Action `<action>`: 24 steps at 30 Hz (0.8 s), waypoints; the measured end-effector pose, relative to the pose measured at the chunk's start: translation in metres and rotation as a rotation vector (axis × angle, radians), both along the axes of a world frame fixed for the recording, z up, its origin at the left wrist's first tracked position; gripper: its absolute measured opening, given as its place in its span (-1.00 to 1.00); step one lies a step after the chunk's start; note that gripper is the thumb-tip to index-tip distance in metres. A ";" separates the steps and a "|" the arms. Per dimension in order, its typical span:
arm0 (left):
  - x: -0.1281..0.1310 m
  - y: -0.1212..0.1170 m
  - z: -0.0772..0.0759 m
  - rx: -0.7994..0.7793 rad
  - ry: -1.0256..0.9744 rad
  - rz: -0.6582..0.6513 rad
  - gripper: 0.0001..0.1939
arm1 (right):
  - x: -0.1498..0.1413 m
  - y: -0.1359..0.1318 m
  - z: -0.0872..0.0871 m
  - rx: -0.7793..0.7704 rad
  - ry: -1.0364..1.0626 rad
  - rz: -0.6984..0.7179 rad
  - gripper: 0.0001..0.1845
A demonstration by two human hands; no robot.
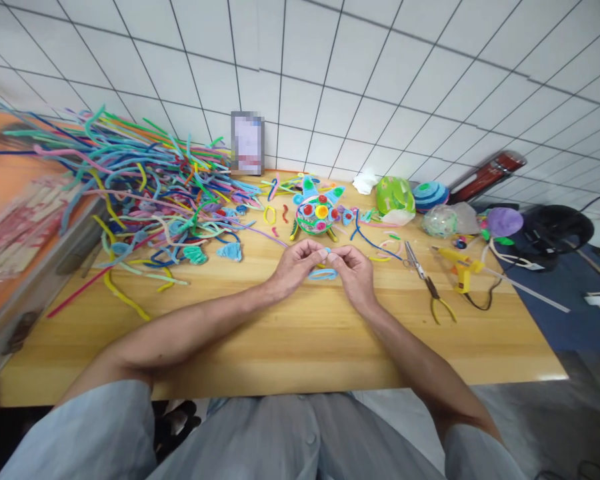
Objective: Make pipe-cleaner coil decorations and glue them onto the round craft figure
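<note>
My left hand (303, 261) and my right hand (349, 268) meet over the middle of the wooden table, fingertips pinched together. Between them is a light blue pipe cleaner (329, 251), mostly hidden by the fingers. Its looped part (323, 274) seems to hang just below the hands; whether it joins the pinched bit I cannot tell. Right behind the hands stands a colourful figure (321, 212) with pointed blue ears, round coloured discs and short legs. A blue fuzzy triangle (229, 251) lies to the left of my left hand.
A large heap of pipe cleaners (170, 180) covers the table's left side. Scissors (416, 259), yellow-handled pliers (437, 300) and a yellow glue gun (460, 267) with a cord lie on the right. A phone (247, 143) leans on the tiled wall; a green roll (395, 195) stands at the back.
</note>
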State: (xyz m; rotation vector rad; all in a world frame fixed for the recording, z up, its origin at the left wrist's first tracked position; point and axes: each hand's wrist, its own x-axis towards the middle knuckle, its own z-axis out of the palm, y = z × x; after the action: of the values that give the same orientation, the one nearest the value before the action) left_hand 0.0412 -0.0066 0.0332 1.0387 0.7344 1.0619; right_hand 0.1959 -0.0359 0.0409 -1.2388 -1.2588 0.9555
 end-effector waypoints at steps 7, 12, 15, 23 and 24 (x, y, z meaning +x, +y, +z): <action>0.001 -0.001 0.008 0.015 -0.045 -0.018 -0.44 | -0.006 0.003 0.011 -0.022 0.033 0.017 -0.76; -0.011 0.011 0.019 0.329 0.149 -0.036 -0.59 | 0.005 0.011 0.029 0.072 -0.284 0.072 -0.84; -0.021 0.017 0.028 0.575 0.395 -0.020 -0.78 | 0.014 0.016 0.042 0.213 -0.606 0.138 -0.91; -0.032 0.017 0.045 0.714 0.491 0.062 -0.79 | 0.011 0.019 0.066 0.474 -0.817 0.161 -0.88; -0.031 0.016 0.046 0.660 0.448 0.086 -0.77 | 0.008 0.020 0.068 0.455 -0.741 0.140 -0.88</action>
State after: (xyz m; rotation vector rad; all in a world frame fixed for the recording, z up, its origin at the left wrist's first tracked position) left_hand 0.0104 0.0095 0.0791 1.8661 0.8043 1.1917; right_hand 0.2042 -0.0163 0.1088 -1.1740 -2.0258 0.2463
